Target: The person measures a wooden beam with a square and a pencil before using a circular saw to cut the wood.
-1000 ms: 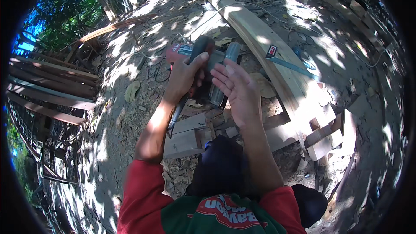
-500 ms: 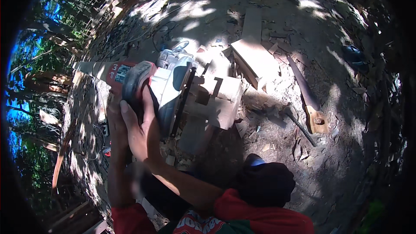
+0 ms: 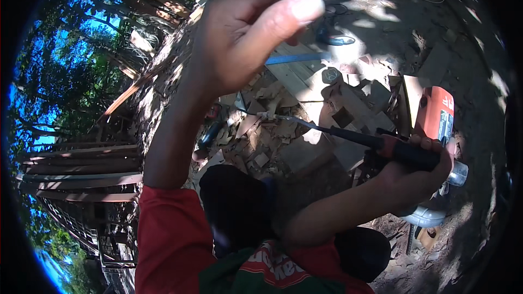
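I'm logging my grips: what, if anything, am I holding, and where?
Your right hand holds the red and grey corded power tool by its black handle; no object shows in your left hand.

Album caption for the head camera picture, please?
Right hand grips a red power tool by its black handle, left hand raised.

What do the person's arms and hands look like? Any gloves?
No gloves: the left hand and right hand are bare, and no watch shows. Short red cloth sleeves stop above the forearms, which are bare too. The dark green cloth shirt has a red-and-white print.
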Motion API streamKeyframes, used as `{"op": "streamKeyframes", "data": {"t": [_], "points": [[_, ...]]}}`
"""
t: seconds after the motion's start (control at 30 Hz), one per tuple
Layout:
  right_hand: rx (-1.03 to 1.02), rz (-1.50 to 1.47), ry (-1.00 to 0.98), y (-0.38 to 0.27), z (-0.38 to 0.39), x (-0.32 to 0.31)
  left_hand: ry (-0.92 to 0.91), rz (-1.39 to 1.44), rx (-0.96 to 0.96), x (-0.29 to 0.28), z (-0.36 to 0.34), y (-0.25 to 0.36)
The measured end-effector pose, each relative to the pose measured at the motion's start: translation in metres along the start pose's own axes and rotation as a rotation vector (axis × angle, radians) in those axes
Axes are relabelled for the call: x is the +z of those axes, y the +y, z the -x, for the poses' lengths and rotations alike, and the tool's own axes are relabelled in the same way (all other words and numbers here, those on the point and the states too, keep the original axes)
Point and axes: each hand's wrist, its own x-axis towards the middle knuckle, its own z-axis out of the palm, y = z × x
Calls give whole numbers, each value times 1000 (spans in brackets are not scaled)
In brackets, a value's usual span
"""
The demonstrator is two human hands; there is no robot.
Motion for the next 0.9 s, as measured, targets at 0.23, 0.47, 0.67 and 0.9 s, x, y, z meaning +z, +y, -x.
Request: {"op": "streamKeyframes", "data": {"t": [0.23, 0.47, 0.67, 0.9], "points": [[-6, 113, -108, -26, -12, -62, -316, -211, -320, -13, 231, -185], [21, 287, -267, -38, 2, -68, -1158, -100, -459, 54, 321, -310], [-54, 677, -219, -25, 89, -56, -1230, 112, -405, 12, 138, -314], [100, 954, -5, -1, 193, -63, -86, -100, 217, 155, 38, -399]]}}
